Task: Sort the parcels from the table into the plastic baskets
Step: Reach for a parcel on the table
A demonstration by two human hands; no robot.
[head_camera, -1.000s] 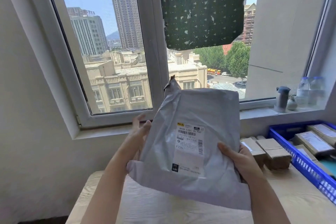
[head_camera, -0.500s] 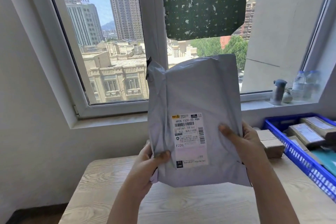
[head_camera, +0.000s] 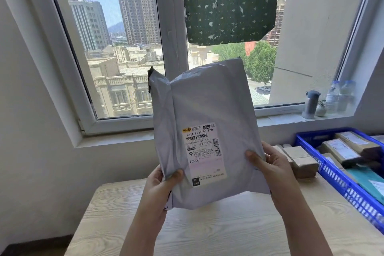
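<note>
Parcel (head_camera: 207,110) upright over table (head_camera: 207,233), between my left hand (head_camera: 160,185) and my right hand (head_camera: 274,166); boxes (head_camera: 301,160) sat right, basket (head_camera: 332,178) beyond them, window (head_camera: 172,27) behind.

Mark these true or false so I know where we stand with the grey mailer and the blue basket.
1. The left hand and right hand both grip the grey poly mailer, held upright. True.
2. Its shipping label faces the camera. True.
3. The blue plastic basket is empty. False: it holds several parcels.
4. The grey flask lies on its side on the windowsill. False: it stands upright.
</note>
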